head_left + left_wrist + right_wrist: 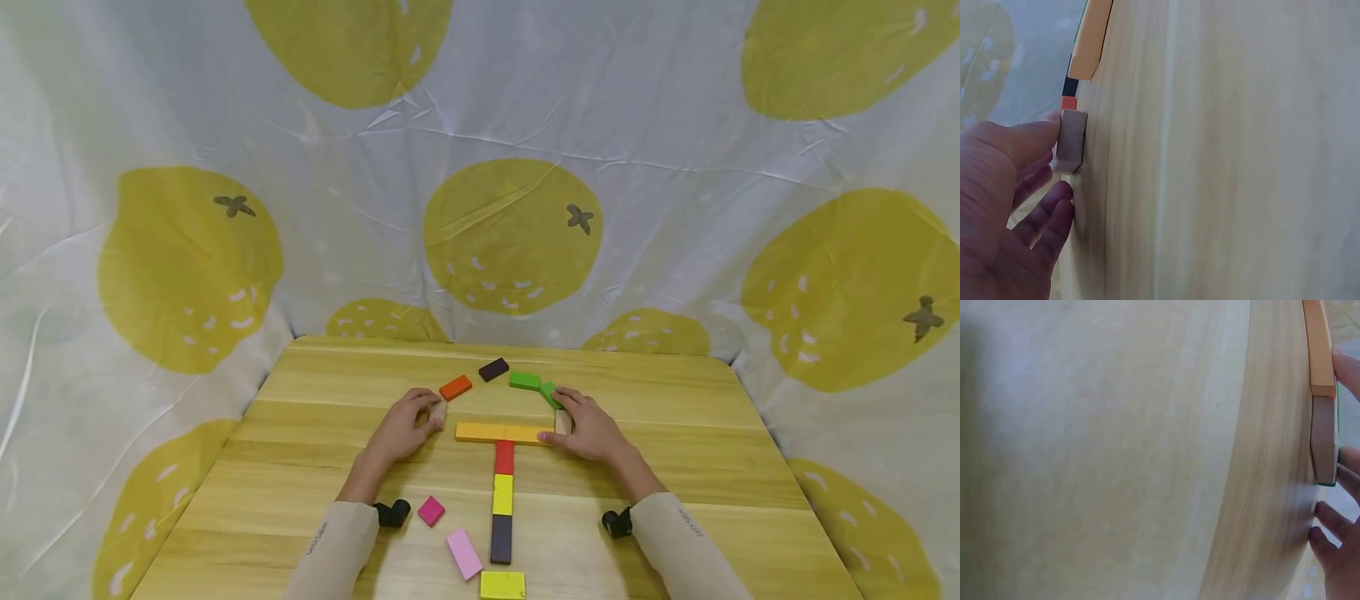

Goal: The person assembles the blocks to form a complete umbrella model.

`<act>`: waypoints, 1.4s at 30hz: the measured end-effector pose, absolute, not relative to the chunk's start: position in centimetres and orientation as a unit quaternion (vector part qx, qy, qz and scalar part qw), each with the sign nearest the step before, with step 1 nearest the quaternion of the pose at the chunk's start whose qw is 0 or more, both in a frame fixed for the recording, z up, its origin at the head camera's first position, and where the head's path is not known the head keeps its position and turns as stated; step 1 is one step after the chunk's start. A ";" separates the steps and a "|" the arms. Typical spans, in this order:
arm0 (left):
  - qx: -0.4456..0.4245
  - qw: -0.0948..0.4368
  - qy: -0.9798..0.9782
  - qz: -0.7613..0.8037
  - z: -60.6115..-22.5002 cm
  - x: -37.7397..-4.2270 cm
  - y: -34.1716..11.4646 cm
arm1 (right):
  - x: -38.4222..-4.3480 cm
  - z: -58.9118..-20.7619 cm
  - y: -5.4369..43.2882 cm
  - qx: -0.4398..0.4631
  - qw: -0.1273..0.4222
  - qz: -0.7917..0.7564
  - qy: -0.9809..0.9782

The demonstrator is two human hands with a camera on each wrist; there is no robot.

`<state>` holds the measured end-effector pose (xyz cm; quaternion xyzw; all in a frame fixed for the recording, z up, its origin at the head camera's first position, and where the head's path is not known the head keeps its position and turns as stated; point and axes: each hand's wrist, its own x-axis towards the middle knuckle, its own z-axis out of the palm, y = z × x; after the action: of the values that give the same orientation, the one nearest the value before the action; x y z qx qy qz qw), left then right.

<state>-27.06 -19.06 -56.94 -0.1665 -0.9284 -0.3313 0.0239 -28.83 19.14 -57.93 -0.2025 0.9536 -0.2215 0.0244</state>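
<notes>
My left hand (408,427) pinches a plain wooden block (438,412) between thumb and fingers, left of two yellow-orange blocks (480,432) laid end to end. In the left wrist view the thumb lies along that wooden block (1071,140). My right hand (592,429) spans a second plain wooden block (563,422); its thumb touches the right end of the yellow-orange row and its fingertips reach a tilted green block (550,393). The right wrist view has this wooden block (1324,434) against the yellow-orange block's end, with the fingers relaxed beside it.
An orange block (455,387), a dark block (493,369) and another green block (524,380) form an arch behind. Red (505,457), yellow (502,494) and dark (501,538) blocks run toward me. Magenta (431,511), pink (464,554) and yellow (502,585) blocks lie nearer.
</notes>
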 end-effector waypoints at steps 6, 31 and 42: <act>-0.152 0.021 -0.923 -0.352 -57.6 -27.3 -18.9 | -28.8 -58.1 19.1 -0.202 0.023 -0.225 0.953; -0.121 0.018 -0.894 -0.432 -58.4 -27.6 -17.9 | -28.7 -57.9 19.0 -0.197 0.027 -0.232 0.952; -0.135 0.022 -0.894 -0.428 -58.3 -27.6 -17.6 | -28.8 -58.0 19.1 -0.194 0.022 -0.240 0.951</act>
<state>-27.56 -17.65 -58.30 -0.1350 -0.8936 -0.4276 0.0218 -28.75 19.13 -57.96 -0.1943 0.9509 -0.2398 0.0223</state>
